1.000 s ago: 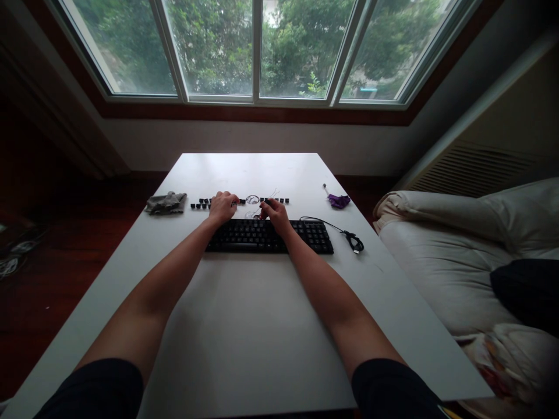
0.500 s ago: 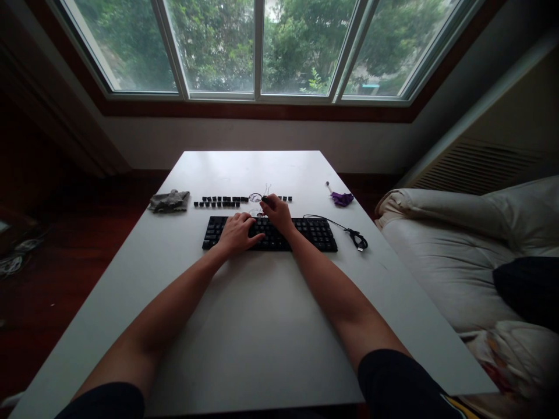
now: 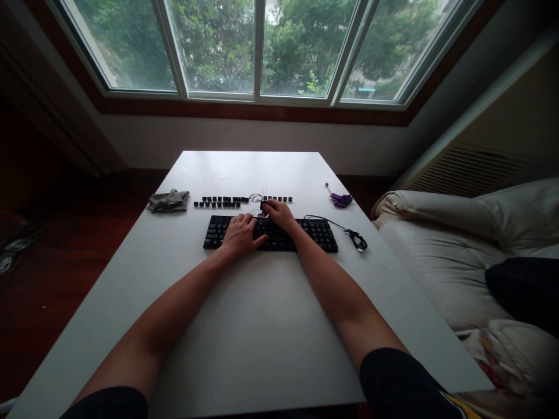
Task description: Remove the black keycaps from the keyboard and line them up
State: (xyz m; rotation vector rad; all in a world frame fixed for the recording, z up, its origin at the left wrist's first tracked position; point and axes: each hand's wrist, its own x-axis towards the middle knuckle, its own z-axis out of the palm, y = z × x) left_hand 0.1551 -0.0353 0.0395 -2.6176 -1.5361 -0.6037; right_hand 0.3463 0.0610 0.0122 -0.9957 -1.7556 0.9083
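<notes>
A wide white-framed window spans the far wall, showing green trees and letting in soft daylight. Below it a reddish wood sill tops a pale wall. A white table stands on a dark red-brown floor. A cream sofa with a dark cushion sits at right.

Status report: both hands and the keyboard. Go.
Left hand flat on keyboard, open. Right hand pinching small wire tool at keyboard's far edge. Loose keycaps rowed behind; cable off to the right.
</notes>
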